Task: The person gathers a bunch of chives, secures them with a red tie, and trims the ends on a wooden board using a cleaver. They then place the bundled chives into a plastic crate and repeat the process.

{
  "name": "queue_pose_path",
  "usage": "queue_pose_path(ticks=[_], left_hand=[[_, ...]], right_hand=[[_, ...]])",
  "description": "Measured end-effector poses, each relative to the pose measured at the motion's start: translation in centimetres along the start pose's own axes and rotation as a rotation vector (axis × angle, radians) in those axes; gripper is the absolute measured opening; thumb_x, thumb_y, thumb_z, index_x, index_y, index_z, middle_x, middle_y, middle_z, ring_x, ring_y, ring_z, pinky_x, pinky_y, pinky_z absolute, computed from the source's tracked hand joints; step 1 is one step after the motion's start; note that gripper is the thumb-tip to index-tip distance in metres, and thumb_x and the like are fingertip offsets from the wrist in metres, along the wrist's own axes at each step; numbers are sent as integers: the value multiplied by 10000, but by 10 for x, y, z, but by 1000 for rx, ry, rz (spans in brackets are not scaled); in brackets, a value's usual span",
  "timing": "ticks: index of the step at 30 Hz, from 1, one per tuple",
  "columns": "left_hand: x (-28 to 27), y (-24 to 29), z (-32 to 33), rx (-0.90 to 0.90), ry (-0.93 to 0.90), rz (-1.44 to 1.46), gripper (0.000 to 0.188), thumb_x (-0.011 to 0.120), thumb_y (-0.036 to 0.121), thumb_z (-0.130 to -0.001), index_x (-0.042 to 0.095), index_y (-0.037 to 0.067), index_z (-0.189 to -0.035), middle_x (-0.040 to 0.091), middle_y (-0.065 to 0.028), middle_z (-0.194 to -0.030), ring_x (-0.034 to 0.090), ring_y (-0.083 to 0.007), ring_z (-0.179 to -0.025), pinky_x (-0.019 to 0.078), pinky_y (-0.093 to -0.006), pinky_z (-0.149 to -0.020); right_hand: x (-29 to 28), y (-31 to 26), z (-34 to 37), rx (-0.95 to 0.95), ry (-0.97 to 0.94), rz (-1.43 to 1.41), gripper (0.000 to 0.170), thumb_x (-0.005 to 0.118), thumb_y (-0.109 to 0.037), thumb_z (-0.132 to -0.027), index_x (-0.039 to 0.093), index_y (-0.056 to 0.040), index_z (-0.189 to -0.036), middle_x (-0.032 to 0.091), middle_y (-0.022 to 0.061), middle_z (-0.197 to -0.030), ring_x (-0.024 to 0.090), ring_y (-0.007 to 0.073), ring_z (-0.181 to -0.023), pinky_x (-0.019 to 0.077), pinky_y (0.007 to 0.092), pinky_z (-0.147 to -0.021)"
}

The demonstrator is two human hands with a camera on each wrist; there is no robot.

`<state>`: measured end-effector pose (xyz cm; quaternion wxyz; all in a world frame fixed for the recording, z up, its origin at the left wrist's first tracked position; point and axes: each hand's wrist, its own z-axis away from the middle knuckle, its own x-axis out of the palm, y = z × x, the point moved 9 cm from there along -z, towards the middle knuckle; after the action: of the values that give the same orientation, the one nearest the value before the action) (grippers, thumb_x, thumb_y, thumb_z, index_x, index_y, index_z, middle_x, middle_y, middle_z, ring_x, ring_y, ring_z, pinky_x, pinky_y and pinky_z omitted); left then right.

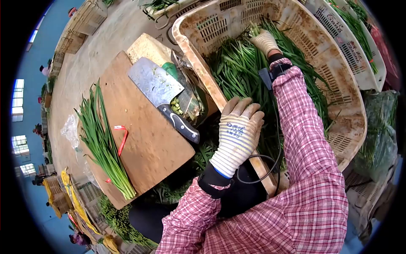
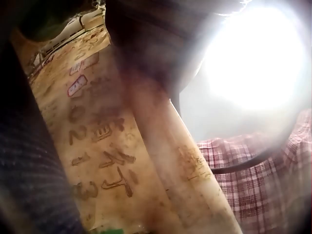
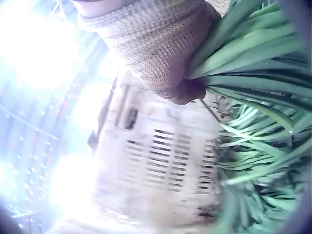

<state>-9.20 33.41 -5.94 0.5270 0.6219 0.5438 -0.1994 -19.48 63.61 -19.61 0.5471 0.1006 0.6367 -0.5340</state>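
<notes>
In the head view, the gloved right hand (image 1: 265, 42) grips a bunch of green leafy stalks (image 1: 254, 30) inside a large dirty crate (image 1: 196, 63). The right wrist view shows that glove (image 3: 161, 53) closed round long flat leaves (image 3: 253, 53). My gloved left hand (image 1: 239, 129) lies over the crate's near left rim, back of the hand up, fingers bent loosely across the edge. More loose leaves (image 1: 237, 63) fill the crate. In the left wrist view a crate wall with brown handwriting (image 2: 102, 131) shows; a dark blurred shape covers the top.
Left of the crate is a wooden board (image 1: 144, 156) with a cleaver (image 1: 158, 84), a tied green bundle (image 1: 101, 139) and a red tape strip (image 1: 122, 139). A black cable (image 1: 279, 148) runs from the right wrist. Other crates (image 1: 338, 34) stand at the right.
</notes>
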Motion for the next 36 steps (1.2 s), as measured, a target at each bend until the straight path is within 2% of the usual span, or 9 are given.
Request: queue_pose_path(ticks=[6, 10, 14, 18, 21, 25, 30, 34, 36], left_hand=[[0, -1, -1, -13, 4, 2, 196, 684, 104, -730, 664, 98, -925, 640, -49, -1051, 559, -266, -1084, 387, -472, -985], [2, -1, 1, -5, 17, 12, 198, 684, 105, -730, 663, 99, -927, 639, -46, -1057, 556, -263, -1095, 382, -467, -992], [4, -1, 1, 0, 23, -23, 206, 679, 106, -729, 657, 107, -934, 639, -44, -1058, 558, -260, -1093, 380, -454, -995], [2, -3, 0, -14, 9, 19, 203, 678, 102, -729, 659, 105, -932, 637, -41, -1062, 555, -257, -1097, 386, -465, -988], [1, -1, 1, -9, 21, 1, 209, 684, 102, -722, 660, 103, -930, 637, -38, -1063, 555, -260, -1097, 386, -469, -991], [1, -1, 1, -11, 16, -9, 200, 681, 98, -730, 649, 99, -927, 640, -38, -1056, 558, -266, -1089, 387, -473, -987], [0, -2, -1, -6, 28, -21, 187, 677, 93, -734, 644, 101, -918, 641, -39, -1044, 560, -270, -1083, 394, -471, -973], [-2, 3, 0, 10, 48, -29, 175, 677, 94, -735, 643, 102, -907, 638, -41, -1040, 560, -268, -1081, 401, -474, -969], [1, 0, 0, 7, 49, -27, 167, 678, 99, -737, 643, 103, -900, 636, -39, -1042, 559, -263, -1079, 395, -472, -982]], right_hand=[[79, -46, 23, -269, -82, 424, 604, 646, -481, -783, 570, -51, -1201, 591, 174, -1243, 579, 296, -1130, 471, 357, -928], [88, -50, 42, -22, -116, 624, 891, 731, -565, -705, 389, -72, -1364, 574, 176, -1262, 521, 315, -1191, 408, 466, -948], [90, -36, 24, 74, -89, 553, 445, 568, -216, -899, 469, -86, -1313, 633, 144, -1187, 573, 286, -1147, 441, 419, -900], [71, -8, 4, -37, -60, 212, 386, 661, -212, -763, 637, 2, -1084, 684, 164, -1029, 676, 262, -916, 500, 362, -829], [15, 3, 15, -118, -143, -737, 362, 744, -101, -675, 666, 29, -1004, 687, 79, -869, 636, 167, -775, 503, 302, -733], [-11, 29, -5, -194, -169, -277, 314, 726, -153, -737, 659, 10, -997, 676, 86, -950, 631, 166, -827, 493, 284, -781], [-40, 1, 40, -285, -158, -708, 299, 684, -144, -779, 660, -7, -1044, 668, 93, -938, 640, 157, -867, 507, 286, -786], [-33, -39, 54, -842, -277, -178, 263, 710, -179, -764, 699, 8, -948, 696, 76, -923, 642, 149, -861, 512, 293, -774], [-39, -42, 53, -300, -365, -452, 318, 756, -162, -722, 686, -39, -1007, 690, 64, -906, 628, 181, -856, 486, 303, -837]])
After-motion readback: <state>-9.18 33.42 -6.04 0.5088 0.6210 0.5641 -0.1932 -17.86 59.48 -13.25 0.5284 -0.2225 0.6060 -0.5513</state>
